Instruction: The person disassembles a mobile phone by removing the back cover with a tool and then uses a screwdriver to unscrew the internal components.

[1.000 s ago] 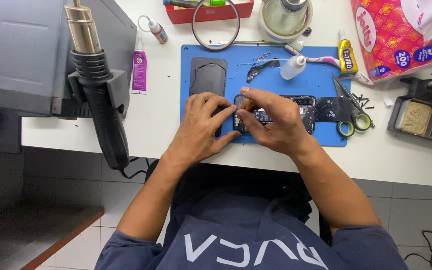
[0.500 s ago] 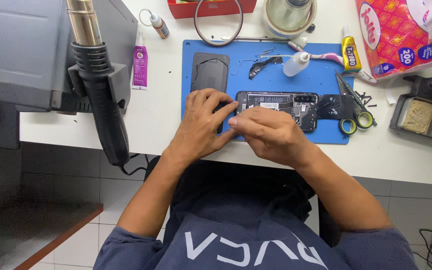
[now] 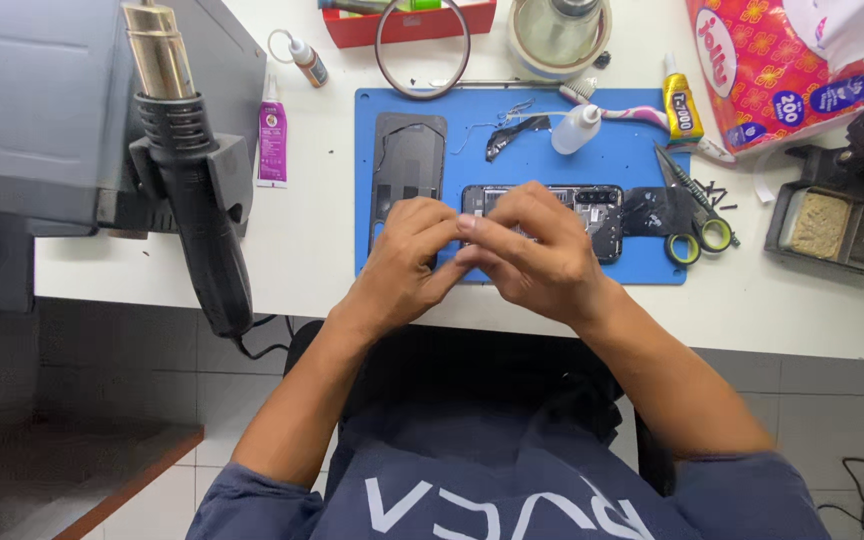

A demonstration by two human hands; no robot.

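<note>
On white bench [image 3: 312,250] over tiled floor, blue mat [image 3: 632,150], 2 hands [image 3: 482,260] pinching opened phone [image 3: 592,205], hot-air station [image 3: 42,110] left.

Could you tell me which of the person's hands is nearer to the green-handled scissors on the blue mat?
The right. The right hand rests over the opened phone, just left of the scissors; the left hand lies farther left, beside the detached back cover.

Your head-worn camera looks straight down from close above, your lap at the bottom edge, the white worktop [image 3: 302,250] and blue mat [image 3: 612,150] filling the upper frame.
</note>
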